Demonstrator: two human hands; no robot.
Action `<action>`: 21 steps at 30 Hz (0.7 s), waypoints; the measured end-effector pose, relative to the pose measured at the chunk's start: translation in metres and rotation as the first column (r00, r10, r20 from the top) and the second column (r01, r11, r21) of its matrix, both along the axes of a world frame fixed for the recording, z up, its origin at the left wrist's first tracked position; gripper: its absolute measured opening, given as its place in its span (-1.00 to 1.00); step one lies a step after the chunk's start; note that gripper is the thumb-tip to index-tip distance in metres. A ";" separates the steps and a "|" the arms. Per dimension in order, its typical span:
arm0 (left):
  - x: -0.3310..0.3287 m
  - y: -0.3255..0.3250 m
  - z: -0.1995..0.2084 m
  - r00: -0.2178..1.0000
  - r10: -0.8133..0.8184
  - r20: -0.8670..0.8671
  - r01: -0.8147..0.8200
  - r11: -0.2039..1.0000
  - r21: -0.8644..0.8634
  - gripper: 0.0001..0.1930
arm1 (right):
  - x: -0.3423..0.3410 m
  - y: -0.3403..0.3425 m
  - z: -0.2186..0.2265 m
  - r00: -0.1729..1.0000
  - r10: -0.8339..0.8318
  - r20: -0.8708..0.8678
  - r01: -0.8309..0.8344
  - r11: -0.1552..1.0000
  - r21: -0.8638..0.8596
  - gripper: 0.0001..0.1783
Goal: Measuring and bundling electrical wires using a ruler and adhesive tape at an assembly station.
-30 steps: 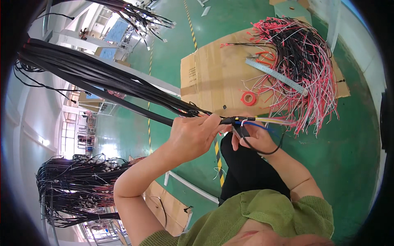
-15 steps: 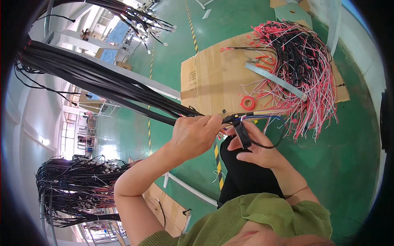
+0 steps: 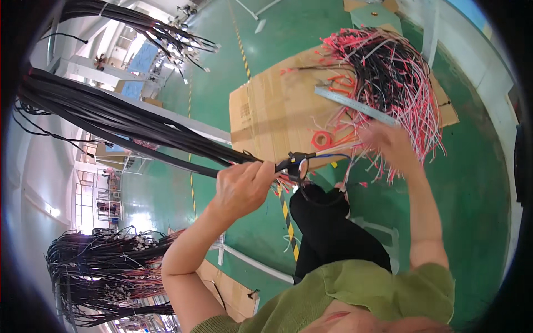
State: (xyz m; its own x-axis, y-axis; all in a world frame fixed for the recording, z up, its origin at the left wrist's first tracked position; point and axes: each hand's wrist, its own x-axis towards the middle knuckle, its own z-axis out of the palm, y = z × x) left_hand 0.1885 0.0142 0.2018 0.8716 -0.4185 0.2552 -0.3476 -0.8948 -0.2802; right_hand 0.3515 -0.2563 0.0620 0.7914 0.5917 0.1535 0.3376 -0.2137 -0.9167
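Observation:
My left hand (image 3: 244,187) is closed around the end of a black sheathed cable (image 3: 172,159), beside a thick bundle of similar black cables (image 3: 127,119) hanging from the left. Just past my fingers, a black piece with a thin looped lead (image 3: 298,165) hangs at the cable end, where blue and pale wires come out. Over the cardboard's right part is my right hand (image 3: 390,145), smeared by motion, beside a heap of red, white and black wires (image 3: 397,72) and the end of a steel ruler (image 3: 352,104). Its fingers are too blurred to read.
On the cardboard (image 3: 272,94) lie a red tape roll (image 3: 321,140) and orange-handled pliers (image 3: 340,83). A white rail (image 3: 189,119) runs behind the cable bundle. More cable bundles hang at the lower left (image 3: 105,266) and upper left (image 3: 161,33).
My right hand has left the black piece at the cable end and moved up and right to the wire heap. My left hand keeps its grip. The whole view has shifted slightly.

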 end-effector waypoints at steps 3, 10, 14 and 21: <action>0.001 -0.006 0.004 0.999 -0.051 -0.014 0.051 0.998 -0.022 -0.78 | 0.097 0.033 -0.089 0.793 -0.072 0.604 0.197 0.970 -0.143 -0.77; -0.012 -0.004 0.005 0.993 -0.089 -0.079 0.091 0.996 0.020 -0.76 | 0.139 0.070 -0.145 0.864 0.064 0.500 0.244 0.815 -0.525 -0.76; -0.010 -0.003 0.010 0.985 -0.107 -0.135 0.120 0.989 0.092 -0.80 | 0.126 0.040 -0.116 0.825 -0.055 0.562 0.075 0.997 -0.012 -0.82; -0.015 -0.003 0.010 0.983 -0.099 -0.157 0.110 0.992 0.061 -0.74 | 0.038 -0.042 0.013 0.844 0.340 0.414 -0.395 0.917 0.051 -0.87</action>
